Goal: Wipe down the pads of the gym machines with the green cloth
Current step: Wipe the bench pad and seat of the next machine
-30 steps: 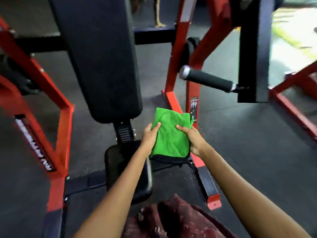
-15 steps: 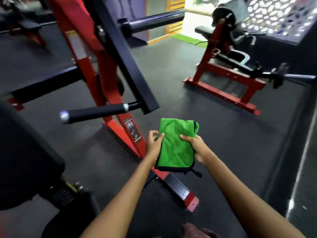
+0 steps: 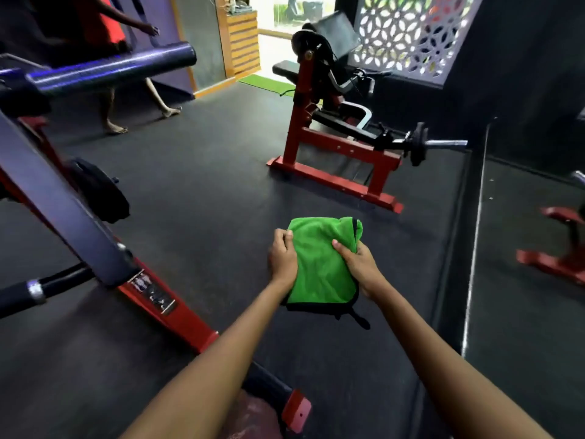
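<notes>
**Green cloth held in both hands over the gym floor**

Dark rubber flooring [image 3: 205, 191] fills most of the frame, and we look down at it past our two bare forearms; at centre, slightly right, we hold the green cloth [image 3: 319, 264] folded into a rough rectangle, in the air above the floor and touching no machine; its black trim shows along the lower edge, and a short black loop hangs from the lower right corner. Our left hand [image 3: 282, 258] grips the cloth's left edge, fingers curled over it; our right hand [image 3: 357, 264] grips the right edge, thumb lying across the green face and fingers wrapped behind, where we cannot see them.

At the left of the frame stands a red-framed machine [image 3: 164, 299] with a dark slanted beam, a black weight plate [image 3: 101, 191] just behind it, and a black handle [image 3: 34, 291] with a silver collar at the lower left; a long dark roller pad [image 3: 110, 69] crosses the upper left. At upper centre right, well apart from the cloth, stands a red bench machine [image 3: 335, 166] with a black seat pad [image 3: 286, 69], a black upper pad and a bar carrying a small plate. In the upper left another person [image 3: 107, 99] stands barefoot on the floor; a patterned lattice screen [image 3: 408, 30] fills the upper right, and a mirror [image 3: 531, 248] runs down the right edge.
</notes>
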Available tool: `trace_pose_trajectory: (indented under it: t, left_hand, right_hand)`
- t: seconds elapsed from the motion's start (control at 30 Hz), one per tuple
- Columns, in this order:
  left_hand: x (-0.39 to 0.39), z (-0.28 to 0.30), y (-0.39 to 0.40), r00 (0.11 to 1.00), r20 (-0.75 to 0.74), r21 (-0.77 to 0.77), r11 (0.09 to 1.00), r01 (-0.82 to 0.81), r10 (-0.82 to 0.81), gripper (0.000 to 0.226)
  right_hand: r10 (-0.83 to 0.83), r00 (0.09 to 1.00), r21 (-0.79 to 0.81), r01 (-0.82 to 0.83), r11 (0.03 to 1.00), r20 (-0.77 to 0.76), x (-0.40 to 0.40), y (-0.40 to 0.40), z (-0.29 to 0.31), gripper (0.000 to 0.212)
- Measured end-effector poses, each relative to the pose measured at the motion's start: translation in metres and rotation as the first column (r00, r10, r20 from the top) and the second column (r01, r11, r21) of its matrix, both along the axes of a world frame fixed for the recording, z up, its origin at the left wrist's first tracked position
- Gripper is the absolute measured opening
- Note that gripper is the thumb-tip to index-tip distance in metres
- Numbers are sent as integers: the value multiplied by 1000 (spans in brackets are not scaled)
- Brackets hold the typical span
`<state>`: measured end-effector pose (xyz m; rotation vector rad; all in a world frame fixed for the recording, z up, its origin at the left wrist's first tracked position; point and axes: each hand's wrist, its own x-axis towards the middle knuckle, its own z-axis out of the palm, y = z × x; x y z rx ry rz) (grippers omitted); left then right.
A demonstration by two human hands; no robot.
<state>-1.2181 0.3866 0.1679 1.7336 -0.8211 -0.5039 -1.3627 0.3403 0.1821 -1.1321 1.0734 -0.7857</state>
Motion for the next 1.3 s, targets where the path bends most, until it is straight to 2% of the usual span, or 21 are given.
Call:
trace_pose_trajectory:
  t: [0.13,0.3,0.43,0.57,0.7,0.83,0.93,1.07,1.23,1.3]
  left_hand:
    - [1,-5,-40,1000,21,-12,1000,11,-11,17]
    - [11,-15,-100,999,12,-30,998,46,-46,15]
    - [22,-27,-189,991,-79,-58,993,107,-112,17]
    - [29,-25,-290,983,-15,-76,980,184,-185,16]
    - [22,-7,-394,974,47,-84,971,224,-220,15]
    - [-7,5,-493,944,38,-71,942,328,-326,17]
    - [-49,4,-560,902,-28,-51,902,429,-431,17]
    - [-105,1,-634,822,-121,-147,829,540,-557,8]
    - [-170,-4,-733,695,-204,-192,724,662,-690,12]
    - [-192,0,-766,630,-209,-208,664,718,-747,22]
  right_hand:
    - [-34,999,-28,34,999,9,2,-35,-3,23]
    - [-46,998,45,45,998,32,4,-92,-1,18]
    - [-88,996,29,87,996,23,7,-182,-6,22]
    - [-181,982,37,179,983,47,15,-272,-13,27]
    - [-259,966,21,259,966,2,12,-365,-6,28]
    - [-361,932,-12,361,932,13,-18,-441,9,27]
    - [-460,888,-30,460,887,4,-58,-490,11,34]
    - [-537,844,-59,536,842,1,-114,-557,11,33]
    - [-565,824,-72,566,821,28,-184,-652,2,30]
    - [-554,832,-61,555,830,31,-208,-688,-1,30]
